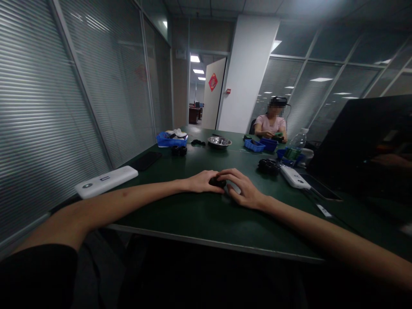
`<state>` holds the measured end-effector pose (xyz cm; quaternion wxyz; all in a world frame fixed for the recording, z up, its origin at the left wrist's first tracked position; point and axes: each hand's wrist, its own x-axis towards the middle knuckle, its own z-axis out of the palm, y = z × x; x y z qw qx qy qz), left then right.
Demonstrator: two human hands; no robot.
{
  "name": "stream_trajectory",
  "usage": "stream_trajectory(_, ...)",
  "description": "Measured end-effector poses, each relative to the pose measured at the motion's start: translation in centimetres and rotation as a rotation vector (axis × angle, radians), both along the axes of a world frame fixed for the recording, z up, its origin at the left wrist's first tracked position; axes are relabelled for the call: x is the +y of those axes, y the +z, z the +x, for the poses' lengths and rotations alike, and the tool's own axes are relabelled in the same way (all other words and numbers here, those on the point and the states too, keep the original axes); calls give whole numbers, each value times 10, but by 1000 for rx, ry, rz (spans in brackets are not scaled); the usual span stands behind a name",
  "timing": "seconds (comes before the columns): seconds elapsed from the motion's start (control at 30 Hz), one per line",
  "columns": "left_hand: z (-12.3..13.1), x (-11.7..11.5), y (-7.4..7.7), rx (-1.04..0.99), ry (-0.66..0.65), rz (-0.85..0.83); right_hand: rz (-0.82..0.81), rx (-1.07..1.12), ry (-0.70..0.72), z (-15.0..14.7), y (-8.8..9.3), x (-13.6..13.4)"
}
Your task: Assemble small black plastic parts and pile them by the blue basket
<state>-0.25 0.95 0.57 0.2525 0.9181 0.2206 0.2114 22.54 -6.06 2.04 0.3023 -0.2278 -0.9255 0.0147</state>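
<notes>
Head view: a small black object is seen between the hands over the green table, apparently gripped by the left hand, the nearer. It is met by the right hand's arched fingers; their grip cannot be told. Its long axis is obscured.

Small black object, partly hidden, between left hand and right hand.
</notes>
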Motion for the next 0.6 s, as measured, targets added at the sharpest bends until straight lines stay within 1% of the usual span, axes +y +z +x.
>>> stream_trajectory(0.13,-1,0,0,1,-11,10,58,-21,-117,1,-3,2)
stream_trajectory(0.2,-1,-1,1,1,-16,-4,82,-36,-144,1,-5,3)
stream_trajectory(0.37,-1,-2,2,4,-23,-4,109,-32,-143,1,-6,5)
stream_trajectory(0.6,1,0,0,-1,-23,23,52,-21,-94,2,-6,7)
